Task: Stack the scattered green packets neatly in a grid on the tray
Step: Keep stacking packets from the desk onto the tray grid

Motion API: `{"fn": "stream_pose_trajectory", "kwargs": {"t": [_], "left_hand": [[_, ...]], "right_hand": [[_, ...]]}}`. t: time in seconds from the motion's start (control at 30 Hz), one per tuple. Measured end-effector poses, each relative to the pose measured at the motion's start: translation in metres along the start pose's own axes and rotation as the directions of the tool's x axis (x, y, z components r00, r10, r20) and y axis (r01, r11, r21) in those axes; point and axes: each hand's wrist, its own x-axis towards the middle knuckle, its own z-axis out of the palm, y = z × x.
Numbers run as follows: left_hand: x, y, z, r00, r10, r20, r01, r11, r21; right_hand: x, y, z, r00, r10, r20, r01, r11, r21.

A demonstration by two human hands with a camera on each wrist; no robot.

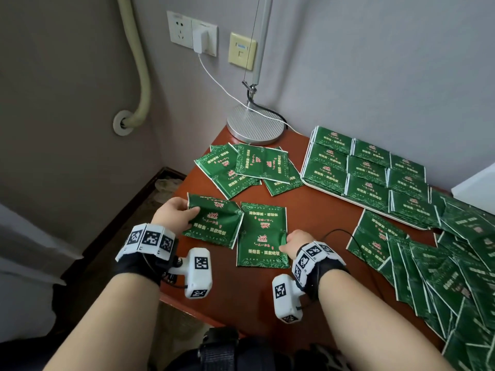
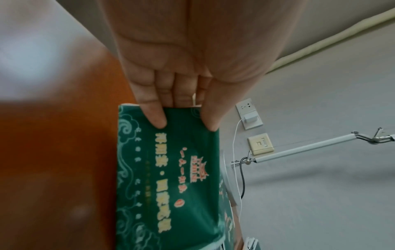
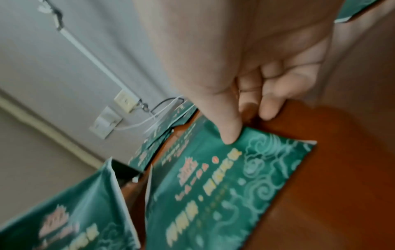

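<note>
Head view: camera sat high above the near edge of the desk (image 1: 316, 210), facing forward and down, taking in both forearms, the whole desktop, the tray (image 1: 348, 198) at far right and the wall corner behind.

Left wrist view: camera sat very close under the left hand (image 2: 192, 67), looking along the palm to the fingertips and the left packet (image 2: 166, 177), with the wall beyond.

Right wrist view: camera sat equally close under the right hand (image 3: 245, 67), looking along it over the right packet (image 3: 213, 186); picture blurred.

Shared: wall sockets (image 1: 192, 30) and lamp arm (image 1: 261, 36) appeared in all three; the left packet appeared in both wrist views.
</note>
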Motion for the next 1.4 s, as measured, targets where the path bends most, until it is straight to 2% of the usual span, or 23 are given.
{"fn": "stream_pose_trajectory", "kwargs": {"t": [0.07, 0.13, 0.23, 0.3, 0.37, 0.47, 0.6, 0.7, 0.87, 0.97, 1.03, 1.13, 1.2, 1.4], "left_hand": [[0.0, 0.0, 0.003, 0.999, 0.022, -0.036, -0.025, 0.997, -0.072], [-0.001, 0.002, 0.006, 0.997, 0.023, -0.073, -0.033, 0.989, -0.147], [-0.003, 0.006, 0.011, 0.996, 0.009, -0.086, -0.033, 0.959, -0.281], [-0.004, 0.008, 0.014, 0.999, 0.027, -0.025, -0.033, 0.957, -0.287], [-0.007, 0.009, 0.018, 0.997, 0.071, 0.032, -0.066, 0.988, -0.139], [-0.015, 0.012, 0.026, 0.993, 0.114, 0.04, -0.118, 0.986, 0.117], [-0.022, 0.013, 0.035, 0.993, 0.107, 0.045, -0.114, 0.971, 0.212], [-0.022, 0.012, 0.035, 0.993, 0.114, 0.026, -0.117, 0.953, 0.279], [-0.022, 0.013, 0.035, 0.993, 0.12, 0.013, -0.119, 0.952, 0.283], [-0.021, 0.013, 0.036, 0.991, 0.125, 0.04, -0.131, 0.965, 0.226], [-0.02, 0.012, 0.039, 0.993, 0.106, 0.048, -0.11, 0.989, 0.101], [-0.018, 0.009, 0.043, 0.993, 0.096, 0.061, -0.094, 0.995, -0.041], [-0.017, 0.005, 0.046, 0.993, 0.09, 0.073, -0.089, 0.996, -0.026], [-0.008, -0.011, 0.054, 0.994, 0.023, 0.107, -0.043, 0.98, 0.193]], "right_hand": [[-0.001, 0.005, -0.006, 0.999, -0.027, 0.027, 0.027, 0.999, 0.023], [0.001, 0.015, -0.01, 1.0, -0.017, 0.004, 0.016, 0.974, 0.226], [-0.003, 0.026, -0.015, 0.993, 0.091, -0.075, -0.024, 0.776, 0.631], [-0.004, 0.033, -0.018, 0.989, 0.066, -0.129, 0.053, 0.665, 0.745], [-0.006, 0.04, -0.019, 0.984, -0.001, -0.179, 0.14, 0.632, 0.762], [-0.012, 0.05, -0.022, 0.965, -0.073, -0.251, 0.244, 0.597, 0.764], [-0.014, 0.06, -0.023, 0.937, -0.118, -0.328, 0.318, 0.671, 0.669], [-0.013, 0.067, -0.023, 0.935, -0.088, -0.343, 0.284, 0.765, 0.578], [-0.014, 0.08, -0.025, 0.904, -0.007, -0.427, 0.195, 0.896, 0.398], [-0.017, 0.079, -0.028, 0.915, -0.073, -0.397, 0.254, 0.869, 0.425], [-0.017, 0.077, -0.029, 0.913, -0.092, -0.399, 0.289, 0.835, 0.468], [-0.015, 0.076, -0.029, 0.916, -0.097, -0.39, 0.282, 0.846, 0.453], [-0.014, 0.077, -0.026, 0.928, -0.079, -0.365, 0.248, 0.86, 0.446], [-0.01, 0.079, -0.015, 0.954, -0.059, -0.294, 0.186, 0.885, 0.427]]}}
